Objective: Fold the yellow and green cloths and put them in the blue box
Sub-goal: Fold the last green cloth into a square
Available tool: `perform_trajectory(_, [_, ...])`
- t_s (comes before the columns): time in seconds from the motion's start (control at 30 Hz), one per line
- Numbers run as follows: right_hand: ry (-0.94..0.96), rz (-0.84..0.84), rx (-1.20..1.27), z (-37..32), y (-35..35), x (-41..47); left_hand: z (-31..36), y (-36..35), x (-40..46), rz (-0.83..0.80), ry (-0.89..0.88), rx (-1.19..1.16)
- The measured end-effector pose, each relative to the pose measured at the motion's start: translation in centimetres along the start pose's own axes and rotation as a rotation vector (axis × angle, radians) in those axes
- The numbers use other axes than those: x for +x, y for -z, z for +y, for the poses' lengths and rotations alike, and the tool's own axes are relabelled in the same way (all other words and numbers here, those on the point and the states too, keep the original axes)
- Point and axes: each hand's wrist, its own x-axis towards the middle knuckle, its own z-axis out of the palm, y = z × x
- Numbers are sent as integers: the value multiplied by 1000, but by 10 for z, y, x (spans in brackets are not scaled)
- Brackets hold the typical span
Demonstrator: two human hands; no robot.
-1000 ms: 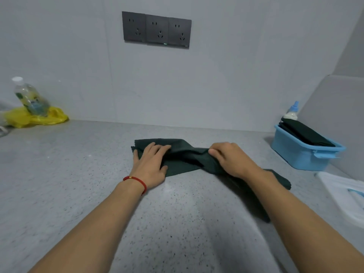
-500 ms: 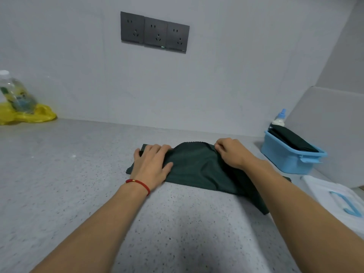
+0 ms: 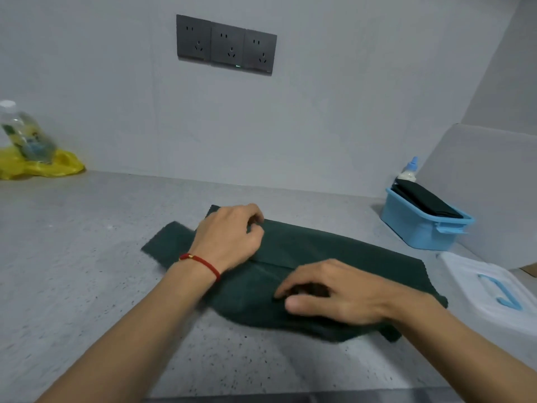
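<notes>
Both forearms reach in from the bottom edge, bare, angled toward the middle. The left hand [image 3: 229, 238] sits farther out, knuckles up, fingers curled under at the tips and pinching a fold of the green cloth [image 3: 334, 251], a red string bracelet [image 3: 200, 261] round its wrist. The right hand [image 3: 334, 292] lies nearer, palm down across the cloth, fingers bent and pointing left, thumb stretched along the near side, fingertips pressing down. The two hands are close, not touching.
</notes>
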Motion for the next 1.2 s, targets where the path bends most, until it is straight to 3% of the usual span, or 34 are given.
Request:
perform_trajectory(0.1, [-174, 237, -70, 31, 7, -3, 9, -15, -14, -332, 6, 260])
perform_trajectory(0.2, [-431, 81, -359, 61, -3, 10, 9, -47, -37, -475, 34, 355])
perform_trajectory(0.27, [-461, 66, -381, 75, -11, 19, 4, -60, -43, -486, 64, 335])
perform_trajectory(0.4, [-415, 284, -543, 89, 2, 45, -4, -69, -48, -429, 54, 342])
perform_trajectory(0.5, [-519, 387, -787, 89, 19, 71, -4, -72, -51, -344, 59, 325])
perform_trajectory(0.6, [-633, 371, -797, 91, 36, 100, -4, -74, -51, -262, 44, 352])
perform_trajectory(0.73, [-759, 471, -656, 112, 38, 133, -6, -77, -54, -204, 25, 387])
perform_trajectory(0.8, [-812, 578, -398, 123, 44, 143, -8, -77, -55, -228, 35, 381])
perform_trajectory(0.83, [-798, 553, -223, 132, 49, 147, -10, -77, -53, -241, 48, 379])
perform_trajectory(0.9, [-643, 329, 1, 134, 54, 147, -12, -77, -50, -260, 65, 382])
perform_trajectory(1.0, [-574, 209, -142, 134, 40, 135, -12, -80, -49, -288, 103, 396])
perform_trajectory(1.1, [-652, 398, -461, 130, 17, 112, -9, -81, -46, -326, 155, 422])
perform_trajectory(1.2, [-724, 553, -494, 121, -4, 87, -3, -76, -47, -374, 209, 427])
